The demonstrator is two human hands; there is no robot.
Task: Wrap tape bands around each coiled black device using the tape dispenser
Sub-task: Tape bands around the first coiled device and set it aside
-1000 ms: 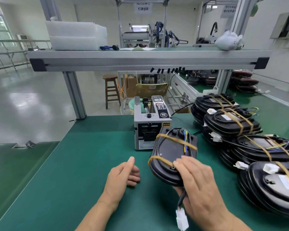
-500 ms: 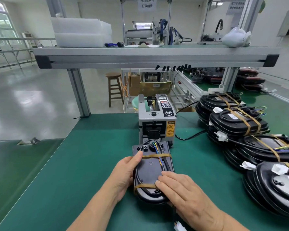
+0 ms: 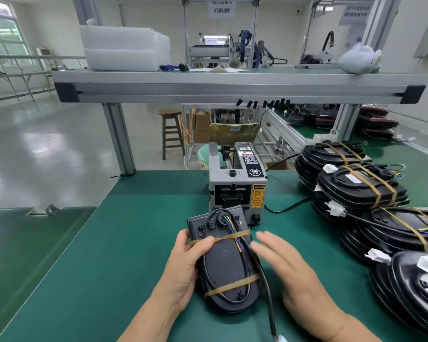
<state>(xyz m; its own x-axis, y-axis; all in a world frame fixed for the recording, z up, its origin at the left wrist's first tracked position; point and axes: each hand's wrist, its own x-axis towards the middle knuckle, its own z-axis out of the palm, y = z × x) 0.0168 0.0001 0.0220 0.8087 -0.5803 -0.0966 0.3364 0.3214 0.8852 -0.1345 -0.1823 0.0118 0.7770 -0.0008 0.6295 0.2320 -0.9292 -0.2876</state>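
Device [image 3: 226, 265] edge in left hand [image 3: 183, 267], dispenser [image 3: 235, 180] just beyond

The grey box-shaped metal tape dispenser [image 3: 235, 188] has a yellow sticker [image 3: 258, 196] on its front. The sticker says "CAUTION" at the top, and the small words under it are too tiny to read. A round black label [image 3: 254, 172] on the dispenser's top says "SEMI". A white hanging sign [image 3: 221, 8] far at the back says "灯罩组装" on its lower line. Another hanging sign [image 3: 356, 11] on the right is too blurry to read.
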